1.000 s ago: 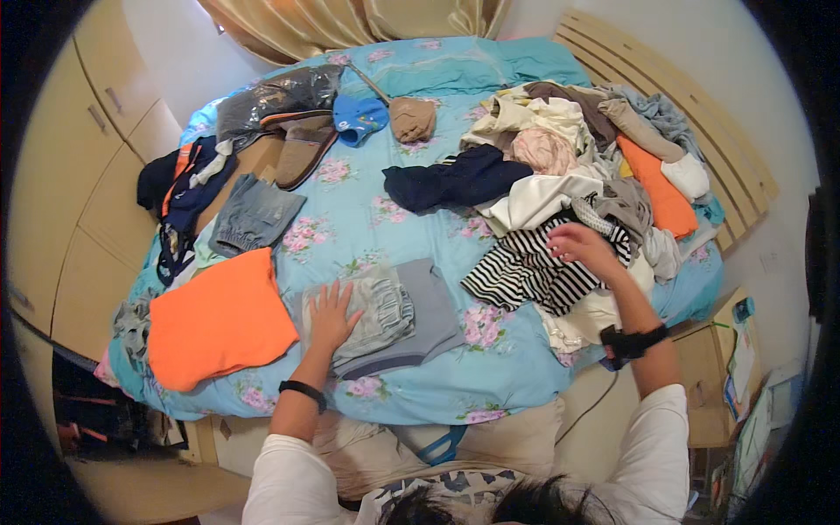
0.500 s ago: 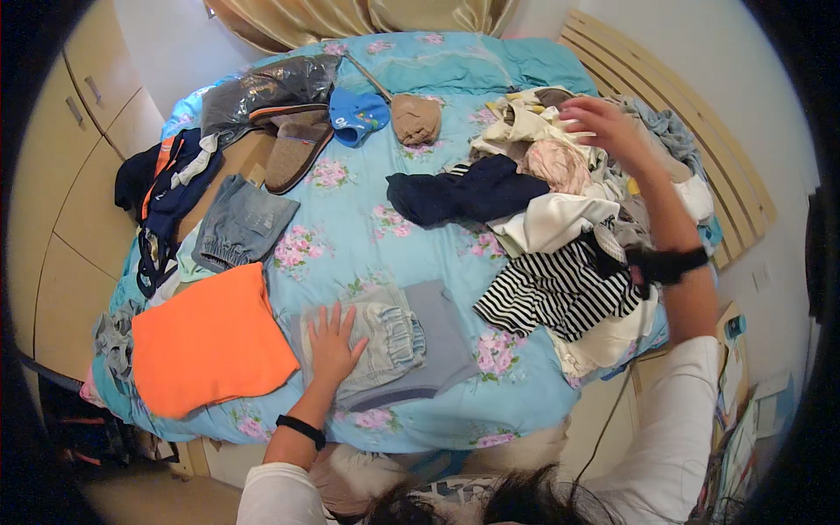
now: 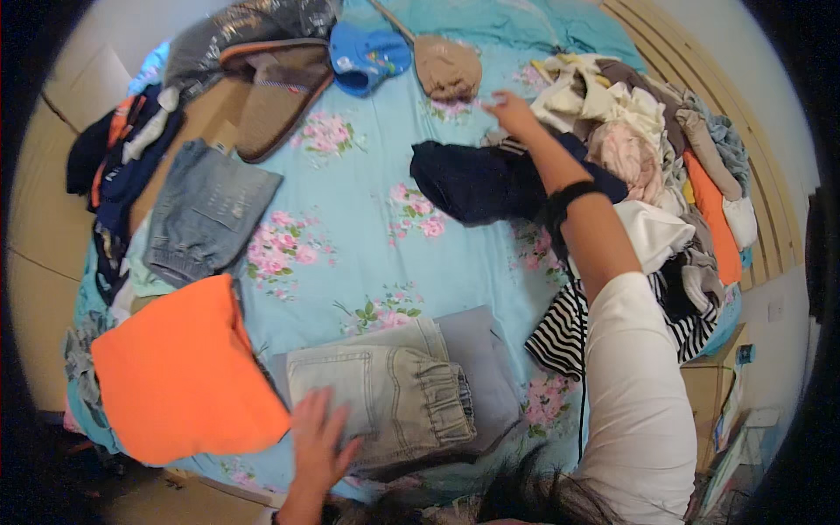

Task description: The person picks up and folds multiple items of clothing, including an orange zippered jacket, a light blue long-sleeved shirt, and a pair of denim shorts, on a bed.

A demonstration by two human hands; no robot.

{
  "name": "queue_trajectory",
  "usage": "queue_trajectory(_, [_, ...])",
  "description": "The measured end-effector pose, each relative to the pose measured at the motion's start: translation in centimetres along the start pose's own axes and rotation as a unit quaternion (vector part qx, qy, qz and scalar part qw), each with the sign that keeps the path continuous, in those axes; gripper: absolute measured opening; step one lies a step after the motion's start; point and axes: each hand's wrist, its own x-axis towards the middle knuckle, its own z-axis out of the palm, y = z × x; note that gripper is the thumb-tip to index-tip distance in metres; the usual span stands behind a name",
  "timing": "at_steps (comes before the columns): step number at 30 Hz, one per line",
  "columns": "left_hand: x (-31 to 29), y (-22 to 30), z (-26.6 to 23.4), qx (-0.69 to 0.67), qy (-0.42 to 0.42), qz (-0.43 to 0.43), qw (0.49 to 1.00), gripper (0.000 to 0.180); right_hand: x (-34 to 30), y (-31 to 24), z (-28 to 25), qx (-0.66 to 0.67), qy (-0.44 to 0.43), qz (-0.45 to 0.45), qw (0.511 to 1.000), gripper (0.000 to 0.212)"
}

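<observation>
My left hand, a little blurred, is open with fingers spread at the left edge of the folded light denim jeans. These lie with their elastic waistband to the right, on top of a grey-blue garment. My right hand is reached out above the far part of the bed, fingers apart and nothing in them. Just below it lies a crumpled navy garment, partly covered by my right forearm. A tan rounded cloth piece is just beyond the hand. My arm also hides part of a black-and-white striped garment.
Left of the jeans lies a folded orange garment, with blue denim shorts behind it. A brown slipper and a blue cap lie farther back. A mixed clothes pile fills the right side, beside a slatted wooden headboard.
My right hand has moved left from above the clothes pile to beside the navy garment. My left hand has shifted toward the jeans' left edge. The whole view has shifted closer.
</observation>
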Motion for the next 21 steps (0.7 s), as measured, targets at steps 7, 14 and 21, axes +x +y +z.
queue_trajectory(7, [-5.7,-7.4,1.5,-0.044,0.137,-0.077,0.987,0.025,4.9,2.4,5.7,0.255,0.013,0.174,0.951,0.067])
queue_trajectory(14, [-5.7,-8.8,2.3,-0.100,0.084,-0.072,0.989,0.021,6.7,-0.9,8.6,0.447,-0.118,0.027,0.886,0.059])
queue_trajectory(21, [-5.0,-8.7,2.8,-0.044,0.119,-0.042,0.991,0.024,6.6,-0.5,7.8,0.398,0.072,0.051,0.913,0.016])
